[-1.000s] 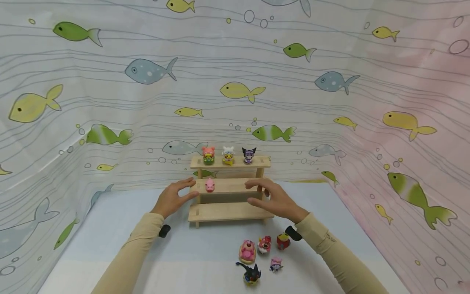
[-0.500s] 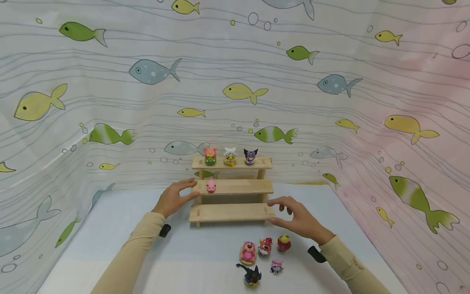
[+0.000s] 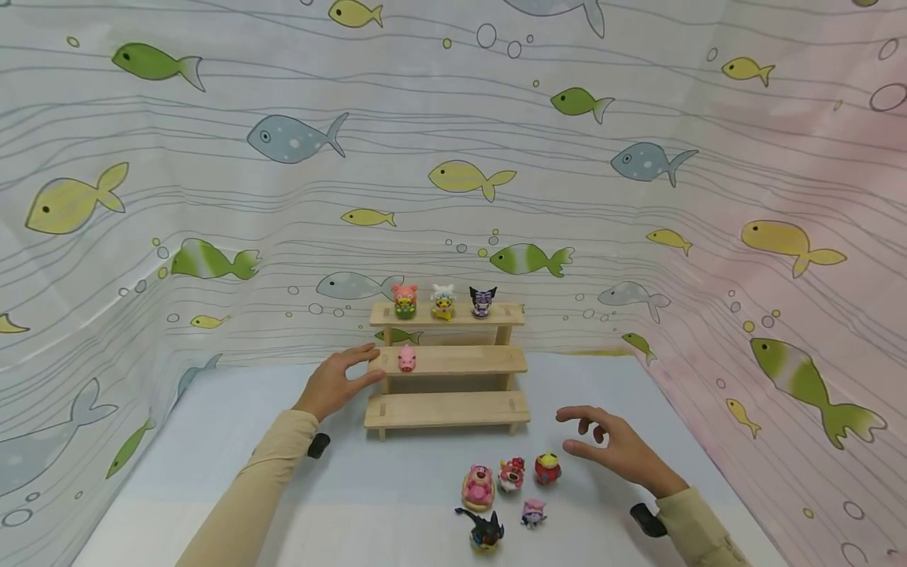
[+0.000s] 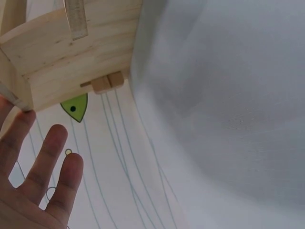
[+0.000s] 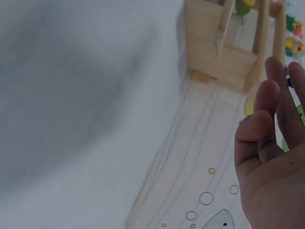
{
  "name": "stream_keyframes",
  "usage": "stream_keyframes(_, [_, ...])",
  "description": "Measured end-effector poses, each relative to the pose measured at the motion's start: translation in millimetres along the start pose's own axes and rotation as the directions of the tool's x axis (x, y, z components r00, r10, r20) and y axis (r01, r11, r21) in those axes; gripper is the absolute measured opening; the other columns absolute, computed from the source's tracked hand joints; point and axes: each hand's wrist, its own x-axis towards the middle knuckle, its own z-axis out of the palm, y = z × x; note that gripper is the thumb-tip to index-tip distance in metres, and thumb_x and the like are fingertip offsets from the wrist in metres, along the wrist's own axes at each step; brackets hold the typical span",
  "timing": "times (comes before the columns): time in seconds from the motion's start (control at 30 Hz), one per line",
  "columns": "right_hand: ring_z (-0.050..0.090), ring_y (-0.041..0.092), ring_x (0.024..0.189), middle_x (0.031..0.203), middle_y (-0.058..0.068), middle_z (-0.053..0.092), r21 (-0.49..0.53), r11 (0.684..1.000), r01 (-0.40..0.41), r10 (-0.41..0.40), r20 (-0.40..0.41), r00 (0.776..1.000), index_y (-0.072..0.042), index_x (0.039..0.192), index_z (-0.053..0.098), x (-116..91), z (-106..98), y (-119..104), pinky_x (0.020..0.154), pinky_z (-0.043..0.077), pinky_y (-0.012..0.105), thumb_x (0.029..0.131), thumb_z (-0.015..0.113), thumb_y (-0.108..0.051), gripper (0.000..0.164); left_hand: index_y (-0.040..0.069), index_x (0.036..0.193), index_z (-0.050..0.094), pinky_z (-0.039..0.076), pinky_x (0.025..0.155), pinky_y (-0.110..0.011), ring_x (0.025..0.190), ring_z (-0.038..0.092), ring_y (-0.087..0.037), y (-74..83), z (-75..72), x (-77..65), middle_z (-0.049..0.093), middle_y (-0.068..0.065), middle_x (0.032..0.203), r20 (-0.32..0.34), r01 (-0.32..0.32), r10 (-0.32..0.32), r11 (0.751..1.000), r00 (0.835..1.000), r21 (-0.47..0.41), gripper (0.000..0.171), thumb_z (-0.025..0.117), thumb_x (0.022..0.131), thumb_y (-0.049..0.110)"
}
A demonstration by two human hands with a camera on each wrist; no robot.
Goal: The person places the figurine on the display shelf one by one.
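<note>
A three-tier wooden display shelf (image 3: 460,360) stands near the back wall. My left hand (image 3: 338,384) holds the left end of its middle board, thumb at the front edge and index finger at the back edge. In the left wrist view, fingertips (image 4: 27,116) meet the wood while other fingers stay extended apart from it. A pink pig figurine (image 3: 407,358) sits on that board, close to my left fingertips. My right hand (image 3: 616,446) is over the table right of the shelf, fingers loosely bent with nothing between them. Nearest to it is a red figurine with a yellow top (image 3: 548,468).
Three figurines line the top board: a pink-hooded one (image 3: 405,302), a white-hooded one (image 3: 442,302) and a purple-black one (image 3: 483,302). On the table lie a pink bear (image 3: 479,487), a red-and-white figurine (image 3: 511,476), a small pink-purple one (image 3: 533,513) and a black-tailed one (image 3: 486,532).
My right hand has moved from the middle board's right end, rightward and toward me, out over the table. The left hand stays at the shelf's left end.
</note>
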Motion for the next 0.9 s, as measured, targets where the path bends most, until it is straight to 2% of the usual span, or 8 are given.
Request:
stream_keyframes(0.2, [0.055,0.026,0.096,0.127,-0.001,0.067,0.016,0.999,-0.028,0.028,0.007,1.000,-0.029,0.131,0.065,-8,8,12,0.073,0.045,0.037,0.091,0.079,-0.030,0.042,0.019,0.140,0.064,0.040,0.110,-0.058,0.139,0.048,-0.032,0.6,0.7,0.3,0.053,-0.001,0.151,0.006,0.012,-0.012,1.000,1.000,-0.007,0.063,0.071,0.090,0.056])
stream_keyframes(0.37, [0.055,0.029,0.097,0.129,0.002,0.066,0.038,0.998,-0.041,0.039,0.074,0.997,-0.033,0.133,0.063,-11,16,12,0.073,0.046,0.035,0.091,0.079,-0.029,0.045,0.018,0.139,0.064,0.039,0.111,-0.059,0.139,0.048,-0.033,-0.2,2.3,-0.6,0.053,-0.002,0.151,0.003,0.021,-0.021,1.000,1.000,-0.014,0.059,0.074,0.090,0.050])
stream_keyframes(0.47, [0.055,0.028,0.097,0.130,0.002,0.066,0.036,0.998,-0.046,0.041,0.124,0.991,-0.032,0.135,0.062,-12,20,12,0.073,0.047,0.035,0.092,0.078,-0.032,0.046,0.018,0.139,0.065,0.039,0.111,-0.058,0.138,0.048,-0.032,-0.1,2.9,-0.5,0.053,-0.001,0.150,-0.001,0.019,-0.019,1.000,1.000,-0.011,0.058,0.075,0.091,0.047])
stream_keyframes(0.6, [0.056,0.026,0.097,0.131,0.001,0.066,0.041,0.998,-0.057,0.050,0.166,0.985,-0.025,0.135,0.064,-12,24,12,0.074,0.048,0.033,0.092,0.078,-0.036,0.046,0.018,0.139,0.065,0.040,0.110,-0.057,0.138,0.049,-0.032,-0.6,2.9,-0.5,0.053,0.000,0.150,-0.007,0.013,-0.013,1.000,1.000,-0.006,0.060,0.074,0.090,0.051])
stream_keyframes(0.73, [0.057,0.023,0.096,0.128,-0.002,0.067,0.041,0.996,-0.074,0.066,0.174,0.983,-0.019,0.133,0.066,-12,26,14,0.073,0.048,0.031,0.091,0.078,-0.037,0.047,0.018,0.139,0.064,0.040,0.110,-0.058,0.138,0.048,-0.032,-0.4,2.4,-1.5,0.053,-0.001,0.150,-0.005,0.007,-0.007,1.000,1.000,-0.019,0.061,0.072,0.090,0.053])
stream_keyframes(0.9, [0.057,0.018,0.092,0.122,-0.005,0.069,0.050,0.997,-0.059,0.049,0.171,0.984,-0.018,0.131,0.068,-14,27,16,0.070,0.049,0.030,0.092,0.077,-0.035,0.043,0.019,0.139,0.064,0.040,0.110,-0.058,0.138,0.049,-0.032,-2.9,3.6,-1.3,0.053,-0.001,0.151,-0.010,0.007,-0.007,1.000,1.000,-0.017,0.061,0.072,0.090,0.054])
